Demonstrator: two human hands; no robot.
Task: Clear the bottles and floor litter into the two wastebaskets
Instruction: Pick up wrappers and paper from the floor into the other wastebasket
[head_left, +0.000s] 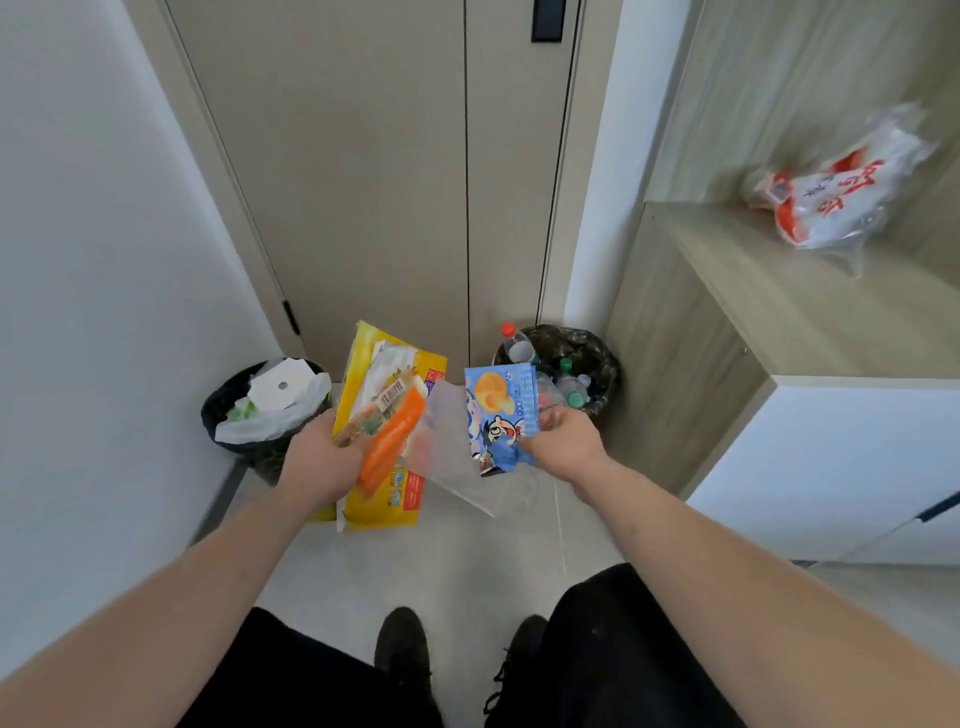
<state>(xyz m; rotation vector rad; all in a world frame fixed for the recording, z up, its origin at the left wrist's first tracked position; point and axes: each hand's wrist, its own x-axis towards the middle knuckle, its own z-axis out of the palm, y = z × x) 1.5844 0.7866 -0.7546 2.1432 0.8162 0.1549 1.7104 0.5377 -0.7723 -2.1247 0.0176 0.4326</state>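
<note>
So, closest to me are my black shoes (402, 644) on the pale floor (363, 582). Further out, my left hand (319, 462) has its fingers curled round a bundle: a yellow bag (400, 499), an orange wrapper (392, 441) and some clear plastic (452, 441). My right hand (563, 441) pinches a blue snack packet (501, 415). Beyond those, the left bin (260, 405) holds white paper and plastic, the right bin (597, 364) has bottles (517, 343) in it. A red-and-white bag (841, 192) sits on the shelf (753, 291).
</note>
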